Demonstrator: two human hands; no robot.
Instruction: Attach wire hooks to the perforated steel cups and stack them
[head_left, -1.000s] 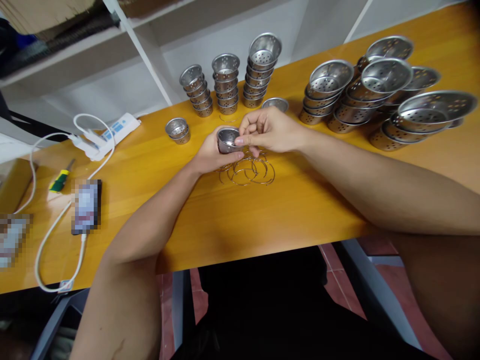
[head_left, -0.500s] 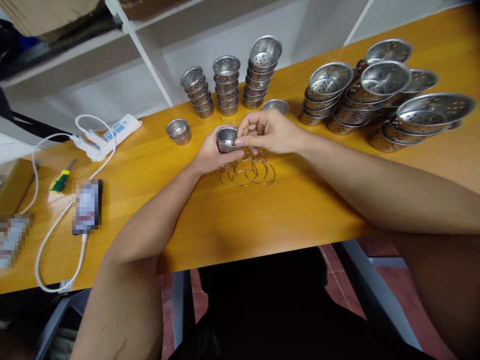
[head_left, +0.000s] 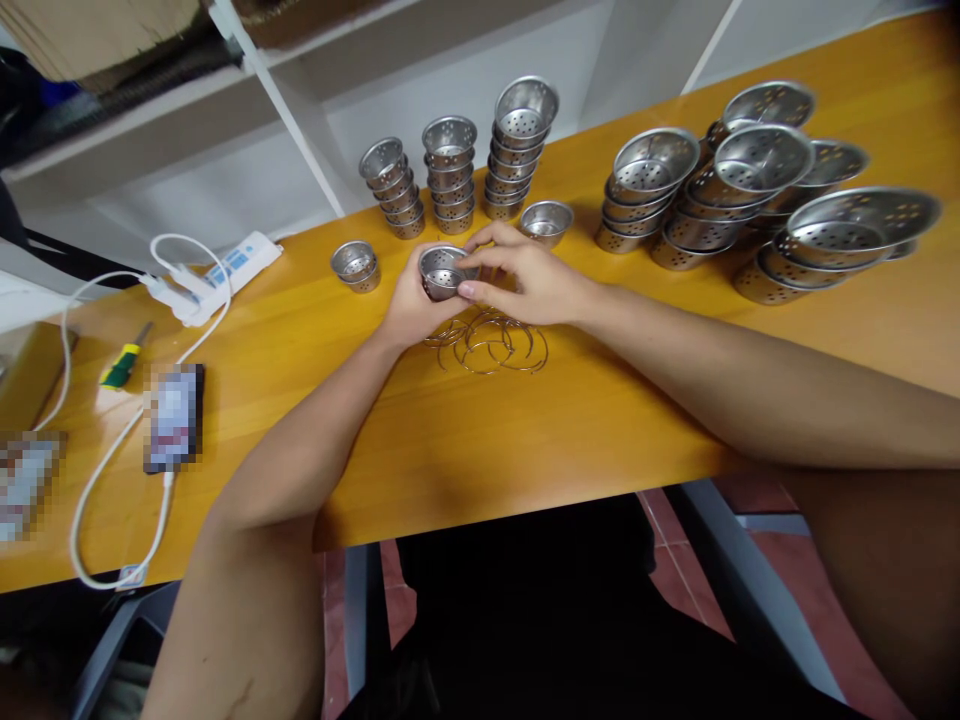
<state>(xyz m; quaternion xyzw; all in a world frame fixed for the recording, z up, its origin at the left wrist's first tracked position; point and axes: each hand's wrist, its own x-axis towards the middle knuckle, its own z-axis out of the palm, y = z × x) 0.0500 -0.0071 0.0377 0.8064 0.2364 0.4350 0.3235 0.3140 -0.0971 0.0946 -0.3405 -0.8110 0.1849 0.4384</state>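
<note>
At mid-table, just far of the loose wire rings: one small perforated stainless-steel strainer cup [head_left: 441, 272], held a little above the glossy orange wooden tabletop [head_left: 465, 440], its open mouth tipped up toward the camera. Left hand [head_left: 409, 305]: wrapped around the cup's near and left wall from below, closed on it. Right hand [head_left: 529, 280]: comes in from the right, thumb and forefinger pinched narrow at the cup's right rim; whether a wire sits in that pinch cannot be told. The cup thus lies between the two hands, left hand cradling, right hand touching the rim. Directly near of both hands: a tangle of thin round metal wire rings [head_left: 491, 340], lying flat, closest to the right hand. Far of the hands: three upright stacks of matching small steel cups [head_left: 450, 175]; one single small cup [head_left: 546, 220] just far of the right hand's knuckles; a short pair of nested cups [head_left: 355, 264] to the left. Far right: leaning stacks of wider perforated steel basket bowls [head_left: 750, 190]. Left end: white power strip with cable [head_left: 217, 270], green-and-yellow screwdriver [head_left: 120, 362].
</note>
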